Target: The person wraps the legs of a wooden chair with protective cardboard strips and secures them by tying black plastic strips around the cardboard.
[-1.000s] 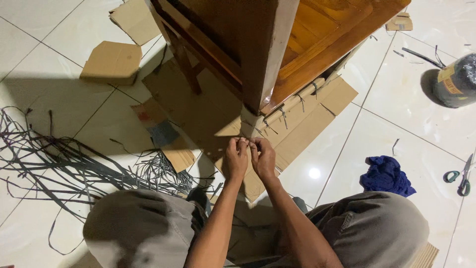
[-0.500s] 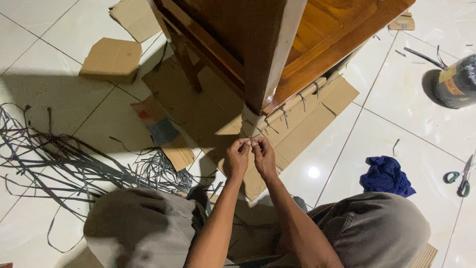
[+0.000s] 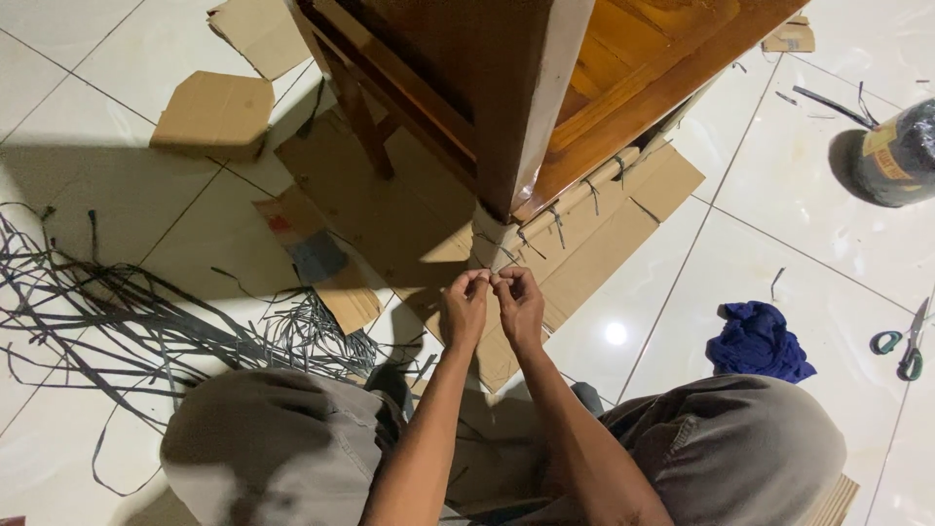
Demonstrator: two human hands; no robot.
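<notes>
Your left hand point(image 3: 464, 310) and your right hand point(image 3: 519, 307) are close together in front of you, with the fingertips almost touching each other. Both hands pinch a thin dark strap point(image 3: 490, 280), which is very small here; it runs up toward the cardboard-wrapped foot point(image 3: 492, 244) of the wooden furniture point(image 3: 516, 88) standing just above your hands. The fingers of each hand are curled and pressed on the strap, not spread. More short pieces of the same strap are tied along the cardboard strip point(image 3: 584, 195) on the lower edge of the furniture. Under the furniture lies a flat cardboard sheet point(image 3: 390, 214), and your hands are over its near edge. On the tiled floor point(image 3: 740, 263) to your left there is a big tangle of dark straps point(image 3: 146, 321), and two loose cardboard pieces point(image 3: 216, 112) lie further away. To your right you see a crumpled blue cloth point(image 3: 760, 343), green-handled scissors point(image 3: 906, 346) near the edge of the view, and a dark roll point(image 3: 901, 156) lying on its side. Your knees in grey trousers point(image 3: 740, 448) are at both sides of your arms.
</notes>
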